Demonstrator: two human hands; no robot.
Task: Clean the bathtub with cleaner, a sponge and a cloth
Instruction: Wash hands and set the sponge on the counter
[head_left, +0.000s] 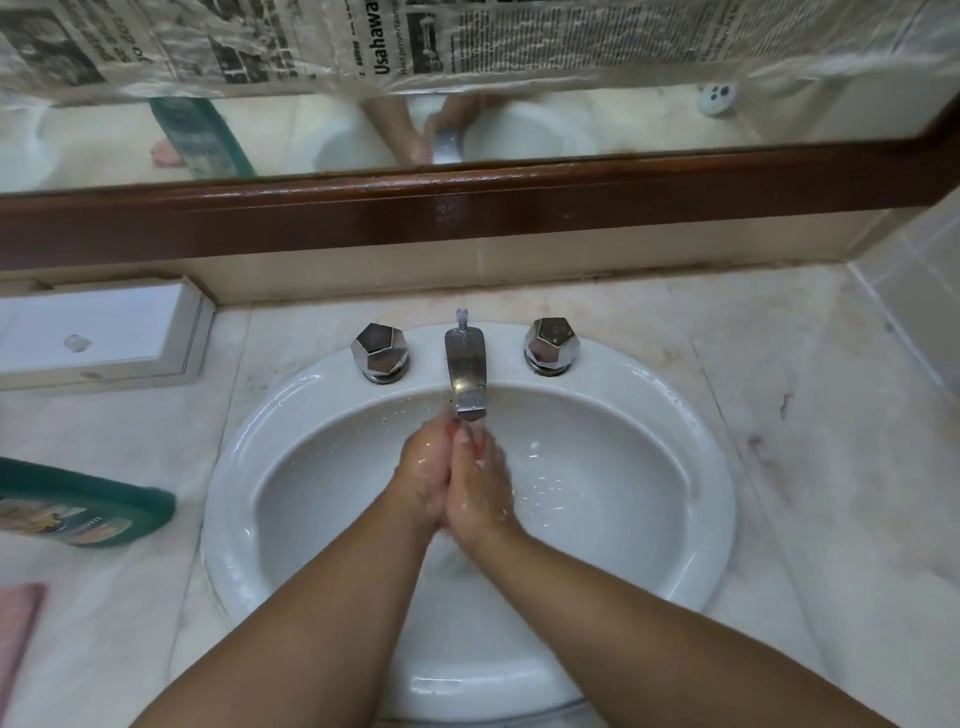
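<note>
- Rinsing in the head view: left hand (423, 467) and right hand (480, 491) pressed palm to palm, fingers fairly straight and laid along each other, wet, holding nothing.
- Fingertips pointing away from the body, right under the mouth of the tap (466, 376), with a thin stream of water (475, 428) landing on them.
- Both hands held above the bowl of the white sink (228, 467), apart from its walls; droplets scattered on the bowl to the right of the right hand.
- Beyond the fingertips, two faceted chrome knobs on the sink's back ledge: left knob (381, 351) past the left hand, right knob (550, 345) past the right hand, tap between them.
- Well off to the left of the left hand, green bottle (83, 506) lying on its side on the marble counter (831, 441), label too blurred to read.
- Nearer the body and farther left still, pink cloth (18, 623) flat on the counter, cut off by the picture's edge.
- Farther away than the bottle, left of the left knob, white box (104, 332) against the wall.
- Past the knobs, dark wooden frame (467, 208) below a mirror (623, 124), reflecting forearms, bottle and cloth blurrily.
- Higher up, newspaper (467, 36) under clear plastic over the upper mirror.
</note>
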